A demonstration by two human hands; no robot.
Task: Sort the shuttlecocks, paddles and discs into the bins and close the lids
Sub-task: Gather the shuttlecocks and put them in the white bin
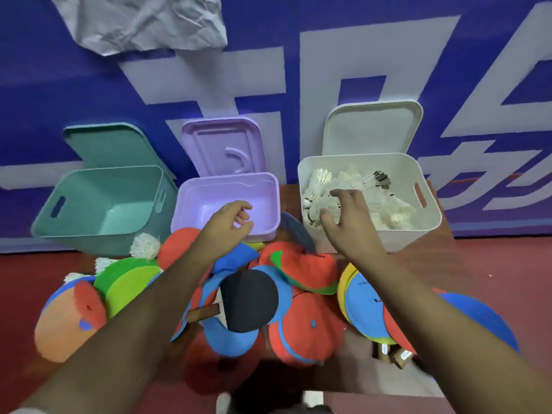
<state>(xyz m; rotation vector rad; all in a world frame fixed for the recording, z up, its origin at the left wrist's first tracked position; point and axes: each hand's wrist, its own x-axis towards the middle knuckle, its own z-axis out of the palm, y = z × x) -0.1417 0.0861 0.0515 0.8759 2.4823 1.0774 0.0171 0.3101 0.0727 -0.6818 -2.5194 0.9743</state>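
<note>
White feather shuttlecocks [391, 210] fill the white plastic bin [418, 238], rightmost of 3. Loose shuttlecocks [145, 246] lie by the teal plastic bin [98, 186]. Black-faced wooden-handled paddle [249, 300] lies on top of the pile of coloured foam discs [304, 333]. Right hand [343, 216] is over the white bin, fingers loosely spread, gripping nothing. Left hand [227, 225] is over the front rim of the purple plastic bin [227, 189], fingers loosely curled, empty. The 3 lids [221, 144] stand up against the blue wall [59, 70].
</note>
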